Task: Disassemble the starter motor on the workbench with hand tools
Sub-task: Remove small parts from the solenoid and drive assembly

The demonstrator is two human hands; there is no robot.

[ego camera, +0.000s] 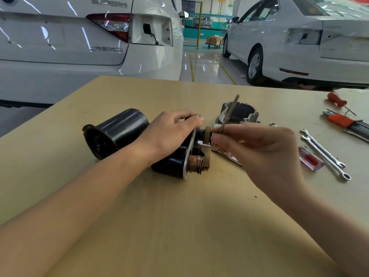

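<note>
The starter motor lies on its side on the workbench, black body to the left, silver plate, copper sleeve and brown lever facing right. My left hand grips it from above, fingers curled over the plate's top edge. My right hand pinches a thin metal rod that slants up and away, its lower end at the lever by the plate. A black cylindrical housing lies open-ended just left of the motor.
A grey aluminium end housing stands behind my right hand. To the right lie two combination wrenches, a clear-and-red screwdriver handle, a hex key set in an orange holder and a red screwdriver. White cars stand beyond the bench.
</note>
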